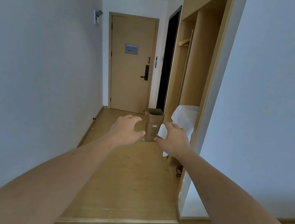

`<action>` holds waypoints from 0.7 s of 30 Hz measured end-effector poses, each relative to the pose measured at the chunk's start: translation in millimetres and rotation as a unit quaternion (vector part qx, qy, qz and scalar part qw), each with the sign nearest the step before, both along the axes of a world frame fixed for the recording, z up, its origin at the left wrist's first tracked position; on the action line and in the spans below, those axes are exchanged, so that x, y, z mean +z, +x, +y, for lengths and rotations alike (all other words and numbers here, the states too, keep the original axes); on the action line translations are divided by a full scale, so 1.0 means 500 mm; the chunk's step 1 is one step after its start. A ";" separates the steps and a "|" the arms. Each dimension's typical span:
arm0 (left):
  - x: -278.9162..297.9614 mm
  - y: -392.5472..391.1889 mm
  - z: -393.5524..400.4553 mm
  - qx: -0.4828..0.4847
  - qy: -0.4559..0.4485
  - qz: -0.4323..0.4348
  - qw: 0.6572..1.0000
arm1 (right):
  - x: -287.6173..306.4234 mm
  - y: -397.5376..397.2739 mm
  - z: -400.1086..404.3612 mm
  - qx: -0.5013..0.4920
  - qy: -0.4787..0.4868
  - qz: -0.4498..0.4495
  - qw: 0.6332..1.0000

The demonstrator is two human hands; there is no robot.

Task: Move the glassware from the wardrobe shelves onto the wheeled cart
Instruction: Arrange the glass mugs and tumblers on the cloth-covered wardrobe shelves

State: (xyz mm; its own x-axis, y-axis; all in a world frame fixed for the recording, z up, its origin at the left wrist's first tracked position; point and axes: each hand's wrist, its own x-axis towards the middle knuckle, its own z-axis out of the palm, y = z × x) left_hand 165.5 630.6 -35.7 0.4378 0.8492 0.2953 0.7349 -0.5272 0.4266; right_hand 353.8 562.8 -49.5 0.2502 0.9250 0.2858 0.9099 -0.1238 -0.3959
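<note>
Hallway running straight ahead, bare wood floor (128, 177) open between the white wall on the left and the wardrobe (194, 61) on the right. Closed wooden door (131, 64) ending the corridor, dark doorway just right of it. Cardboard box (153, 124) standing upright on the floor by the wardrobe's near corner, narrowing the path there. Wardrobe standing open-fronted, tall axis vertical, compartments facing left into the hallway; white cloth (185, 116) draping over something low inside it and spilling out. Glassware possibly under or behind that cloth, cannot tell from this angle; no cart visible.

Both arms reaching forward at mid-height. Left hand (127, 131) hanging in air, fingers (137, 119) curling wide apart from the thumb, gripping nothing. Right hand (174, 139) likewise spread in a loose claw, empty, its fingers overlapping the hanging cloth edge in view, contact unclear. Hands sitting near each other, apart, box showing between them.
</note>
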 end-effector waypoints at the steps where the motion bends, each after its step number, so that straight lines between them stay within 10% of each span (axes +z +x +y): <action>1: -0.007 0.001 0.014 0.000 -0.003 0.004 1.000 | -0.004 0.003 0.014 -0.001 -0.002 0.004 1.000; 21: -0.017 0.215 0.411 0.038 0.003 -0.038 0.999 | 0.002 0.223 0.440 0.037 -0.012 -0.016 0.999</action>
